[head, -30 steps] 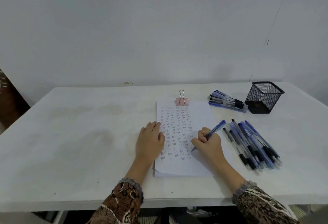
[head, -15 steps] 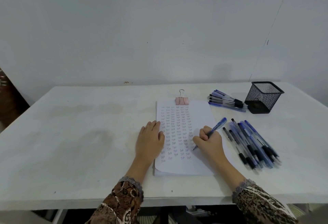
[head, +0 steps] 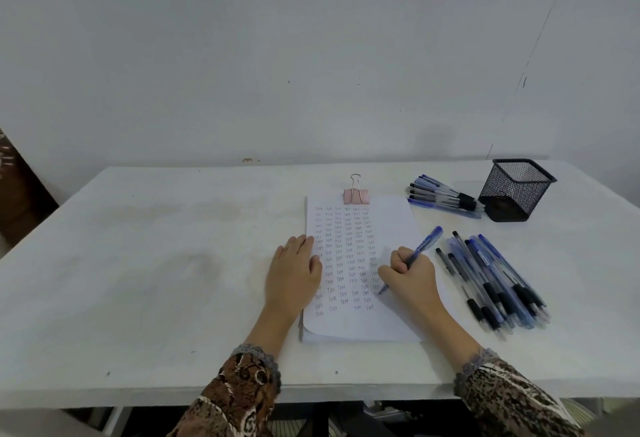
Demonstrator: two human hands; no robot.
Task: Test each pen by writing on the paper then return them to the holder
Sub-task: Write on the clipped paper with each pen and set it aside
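A white paper point(head: 388, 222) covered with rows of small handwritten words lies in the middle of the table, held at its top by a pink binder clip point(head: 356, 195). My left hand point(head: 294, 272) rests flat on the paper's left edge, fingers apart. My right hand point(head: 412, 272) grips a blue pen point(head: 424, 246) with its tip touching the paper's right side. A black mesh pen holder point(head: 516, 189) stands at the back right and looks empty. A pile of blue and black pens point(head: 491, 279) lies right of the paper. A smaller bundle of pens point(head: 443, 196) lies left of the holder.
The white table point(head: 156, 263) meets a plain white wall at the back. Its front edge runs just below my patterned sleeves point(head: 242, 391). A dark brown object point(head: 14, 187) stands beyond the table's left edge.
My right hand and the pen have shifted slightly up and to the right on the paper while writing. My left hand has stayed put.
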